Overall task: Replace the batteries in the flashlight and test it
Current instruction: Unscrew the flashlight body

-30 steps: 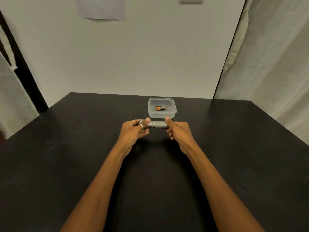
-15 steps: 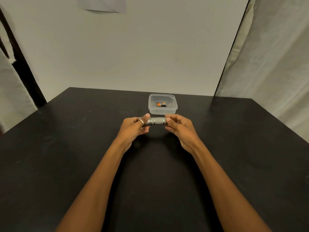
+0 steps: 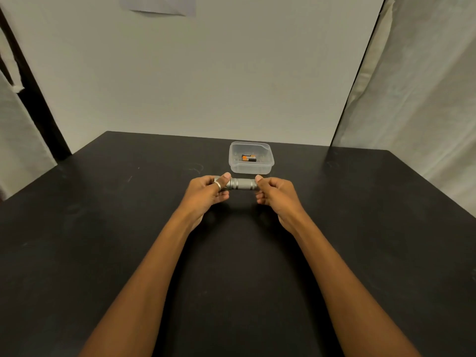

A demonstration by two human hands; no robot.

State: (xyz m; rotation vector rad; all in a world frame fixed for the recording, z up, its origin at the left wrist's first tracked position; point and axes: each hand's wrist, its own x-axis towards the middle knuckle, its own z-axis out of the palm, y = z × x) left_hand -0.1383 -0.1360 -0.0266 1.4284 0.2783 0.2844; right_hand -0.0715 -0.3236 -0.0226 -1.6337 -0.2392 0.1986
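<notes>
A short grey metal flashlight point(image 3: 242, 183) is held level, just above the black table point(image 3: 103, 228). My left hand point(image 3: 206, 195), with a ring on the thumb, grips its left end. My right hand point(image 3: 277, 195) pinches its right end between thumb and fingers. Both ends are hidden by my fingers. Just behind the flashlight stands a clear plastic tub point(image 3: 251, 167) holding black and orange batteries point(image 3: 248, 158).
A white wall rises behind the table's far edge, with a sheet of paper point(image 3: 159, 6) pinned high up. Pale curtains point(image 3: 412, 99) hang on the right and on the left. A dark post point(image 3: 33, 99) stands at the back left corner.
My right fingers have shifted their grip on the flashlight's right end, from spread over it to curled at its tip. The view has tilted slightly; flashlight and tub stay in place.
</notes>
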